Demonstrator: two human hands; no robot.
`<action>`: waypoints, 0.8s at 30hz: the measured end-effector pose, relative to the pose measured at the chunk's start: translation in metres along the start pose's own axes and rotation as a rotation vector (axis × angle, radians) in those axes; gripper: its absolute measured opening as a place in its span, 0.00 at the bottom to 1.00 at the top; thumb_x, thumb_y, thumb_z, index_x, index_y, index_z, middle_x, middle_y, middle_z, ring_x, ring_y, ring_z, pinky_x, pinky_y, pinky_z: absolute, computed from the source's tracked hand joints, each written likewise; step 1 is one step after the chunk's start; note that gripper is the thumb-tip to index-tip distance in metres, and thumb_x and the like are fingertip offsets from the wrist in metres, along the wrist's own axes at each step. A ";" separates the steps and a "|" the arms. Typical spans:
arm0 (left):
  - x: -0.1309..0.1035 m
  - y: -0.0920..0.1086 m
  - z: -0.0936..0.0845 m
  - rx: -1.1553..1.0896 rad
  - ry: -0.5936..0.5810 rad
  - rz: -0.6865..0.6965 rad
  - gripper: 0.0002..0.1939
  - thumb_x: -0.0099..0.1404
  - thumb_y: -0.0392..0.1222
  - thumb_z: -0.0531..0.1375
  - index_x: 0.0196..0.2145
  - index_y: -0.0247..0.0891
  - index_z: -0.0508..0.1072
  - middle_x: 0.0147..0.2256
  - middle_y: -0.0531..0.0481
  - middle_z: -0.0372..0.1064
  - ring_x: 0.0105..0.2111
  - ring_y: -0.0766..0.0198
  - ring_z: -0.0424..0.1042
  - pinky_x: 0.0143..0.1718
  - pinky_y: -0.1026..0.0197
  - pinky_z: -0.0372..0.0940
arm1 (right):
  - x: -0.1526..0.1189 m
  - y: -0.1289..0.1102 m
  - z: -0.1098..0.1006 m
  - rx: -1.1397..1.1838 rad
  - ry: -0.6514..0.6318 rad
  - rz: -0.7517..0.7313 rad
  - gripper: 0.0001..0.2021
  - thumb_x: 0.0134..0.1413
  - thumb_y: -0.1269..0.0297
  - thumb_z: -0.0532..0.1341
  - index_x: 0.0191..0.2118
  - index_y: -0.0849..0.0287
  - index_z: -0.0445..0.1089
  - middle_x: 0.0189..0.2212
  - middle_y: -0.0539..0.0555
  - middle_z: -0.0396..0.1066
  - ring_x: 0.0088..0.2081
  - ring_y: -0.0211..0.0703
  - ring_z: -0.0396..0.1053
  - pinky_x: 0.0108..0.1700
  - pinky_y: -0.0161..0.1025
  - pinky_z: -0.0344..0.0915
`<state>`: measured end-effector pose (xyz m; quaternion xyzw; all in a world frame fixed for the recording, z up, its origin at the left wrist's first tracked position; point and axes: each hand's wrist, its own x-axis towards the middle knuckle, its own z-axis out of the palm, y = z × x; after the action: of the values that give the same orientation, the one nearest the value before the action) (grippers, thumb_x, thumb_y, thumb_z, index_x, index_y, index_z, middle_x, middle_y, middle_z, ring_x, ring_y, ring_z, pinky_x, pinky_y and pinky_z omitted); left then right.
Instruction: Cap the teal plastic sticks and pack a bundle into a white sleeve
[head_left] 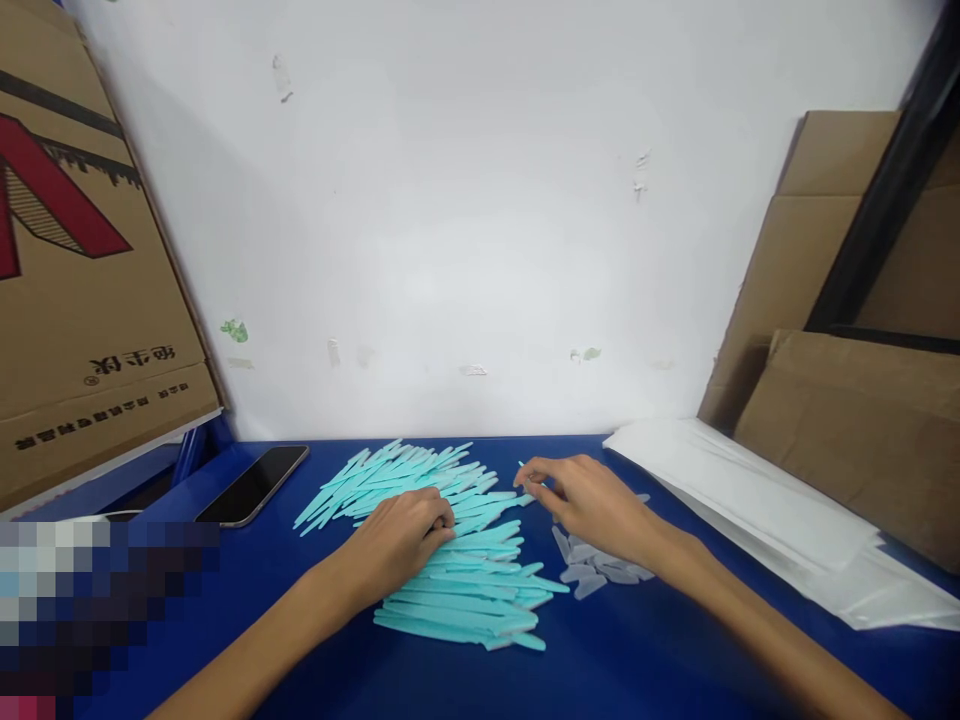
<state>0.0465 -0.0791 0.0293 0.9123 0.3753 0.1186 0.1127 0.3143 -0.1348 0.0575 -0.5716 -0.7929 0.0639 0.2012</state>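
A spread-out heap of thin turquoise strips [457,606], tapered at the ends, lies on the blue tabletop. My left hand [409,535] rests over the middle of the heap with its fingers curled in; what they hold, if anything, is hidden under the hand. To the right of the heap, my right hand [570,495] has thumb and fingers drawn together, and a small turquoise tip shows at the fingertips. Below and partly behind that hand is a small pile of translucent, flat, cap-like pieces [592,572].
A phone [255,485] lies left of the heap. White sheets or bags [750,500] are stacked on the right. Cardboard boxes stand at left [97,300] and right [855,430]. A white wall [480,220] closes off the table's back edge.
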 end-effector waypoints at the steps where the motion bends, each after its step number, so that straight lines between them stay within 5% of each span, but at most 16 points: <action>1: 0.000 0.001 0.000 0.016 -0.002 0.005 0.11 0.71 0.43 0.53 0.35 0.40 0.72 0.38 0.49 0.71 0.33 0.61 0.68 0.31 0.61 0.57 | 0.000 0.000 0.000 0.014 0.002 0.002 0.16 0.67 0.61 0.49 0.49 0.50 0.72 0.37 0.51 0.79 0.35 0.45 0.75 0.34 0.38 0.61; 4: -0.001 0.002 -0.001 0.070 0.016 0.020 0.11 0.70 0.43 0.51 0.34 0.39 0.70 0.36 0.48 0.71 0.30 0.61 0.67 0.29 0.61 0.56 | 0.000 0.001 0.001 0.034 0.001 0.004 0.17 0.67 0.61 0.50 0.53 0.50 0.71 0.41 0.51 0.79 0.37 0.46 0.76 0.35 0.38 0.63; 10: -0.001 -0.002 0.003 0.066 0.067 0.056 0.13 0.72 0.39 0.46 0.38 0.39 0.70 0.36 0.48 0.71 0.31 0.60 0.69 0.32 0.61 0.58 | 0.004 0.002 0.002 -0.070 0.016 0.009 0.11 0.65 0.59 0.55 0.42 0.51 0.76 0.36 0.51 0.79 0.32 0.44 0.75 0.33 0.37 0.60; 16: 0.000 -0.004 0.004 0.029 0.041 0.086 0.11 0.72 0.46 0.54 0.39 0.42 0.75 0.38 0.49 0.73 0.34 0.60 0.71 0.32 0.62 0.58 | 0.002 0.001 0.004 -0.182 0.102 -0.035 0.11 0.67 0.60 0.54 0.40 0.53 0.73 0.38 0.52 0.77 0.32 0.43 0.73 0.30 0.36 0.56; 20: 0.001 -0.005 0.003 0.027 0.023 0.054 0.08 0.70 0.43 0.57 0.37 0.42 0.75 0.38 0.51 0.73 0.35 0.60 0.71 0.32 0.62 0.58 | 0.001 0.002 0.007 -0.216 0.069 -0.037 0.10 0.69 0.61 0.52 0.40 0.53 0.70 0.29 0.49 0.77 0.29 0.43 0.72 0.28 0.36 0.51; 24: 0.000 -0.003 0.003 0.078 0.029 0.052 0.07 0.70 0.40 0.55 0.36 0.41 0.73 0.37 0.50 0.72 0.33 0.60 0.70 0.32 0.62 0.57 | 0.001 0.002 0.009 -0.234 0.062 -0.050 0.12 0.70 0.61 0.51 0.41 0.53 0.72 0.32 0.50 0.77 0.31 0.44 0.73 0.29 0.36 0.52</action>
<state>0.0453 -0.0771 0.0255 0.9237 0.3574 0.1199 0.0686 0.3121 -0.1317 0.0488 -0.5731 -0.8022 -0.0518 0.1594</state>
